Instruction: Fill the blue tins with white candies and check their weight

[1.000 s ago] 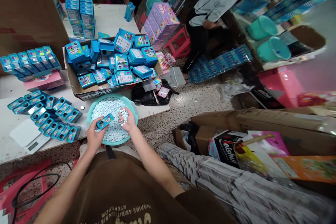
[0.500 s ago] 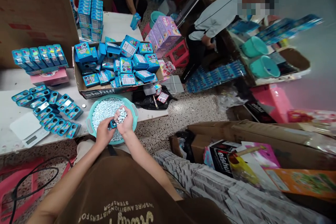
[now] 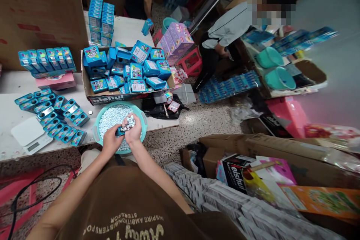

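Observation:
My left hand [image 3: 111, 144] grips a small blue tin [image 3: 120, 131] low over a round teal basin [image 3: 121, 104], and most of the tin is hidden by my fingers. My right hand [image 3: 132, 130] sits right above the tin, touching it or nearly so, with a few pale blue candies [image 3: 129, 121] held in its fingers. Many more of these candies [image 3: 111, 120] fill the basin. Open blue tins [image 3: 62, 116] lie in loose rows on the white table [image 3: 17, 114] left of the basin.
A cardboard box [image 3: 107, 99] of blue packs stands behind the basin, with stacked blue packs [image 3: 99, 22] beyond it. A kitchen scale [image 3: 29, 135] sits at the table's left. A person in a grey jacket [image 3: 230, 26] stands at the upper right, near teal buckets [image 3: 277, 68].
My hands have come together, with the right hand now over the tin and the tin mostly covered. The whole view has shifted slightly as my head moved.

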Tool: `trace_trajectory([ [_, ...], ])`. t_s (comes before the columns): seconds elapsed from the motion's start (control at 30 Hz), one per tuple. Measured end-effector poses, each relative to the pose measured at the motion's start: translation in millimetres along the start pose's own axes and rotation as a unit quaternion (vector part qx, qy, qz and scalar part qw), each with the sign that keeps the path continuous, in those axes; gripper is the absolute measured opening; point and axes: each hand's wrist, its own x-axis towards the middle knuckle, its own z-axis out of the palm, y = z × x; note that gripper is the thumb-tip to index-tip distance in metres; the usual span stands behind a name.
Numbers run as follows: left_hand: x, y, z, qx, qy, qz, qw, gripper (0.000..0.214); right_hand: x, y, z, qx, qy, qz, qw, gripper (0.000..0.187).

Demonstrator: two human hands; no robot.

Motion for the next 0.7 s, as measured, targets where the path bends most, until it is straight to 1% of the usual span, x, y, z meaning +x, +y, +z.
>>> trace_trajectory([
  [0.2, 0.7, 1.1, 0.0, -0.002, 0.004, -0.001, 1.000, 0.037, -1.3, 1.5, 1.5, -0.022, 0.027, -0.025, 0.999, 0.016],
  [0.37, 1.9, -0.1, 1.3, -0.002, 0.012, 0.001, 1.000, 0.038, 0.8, 0.9, 1.1, -0.028, 0.024, -0.027, 0.999, 0.017],
  [0.7, 5.9, 0.4, 2.7, 0.008, 0.017, 0.003, 1.000, 0.038, 0.9, -4.5, 4.9, -0.040, 0.010, -0.034, 0.999, 0.035],
])
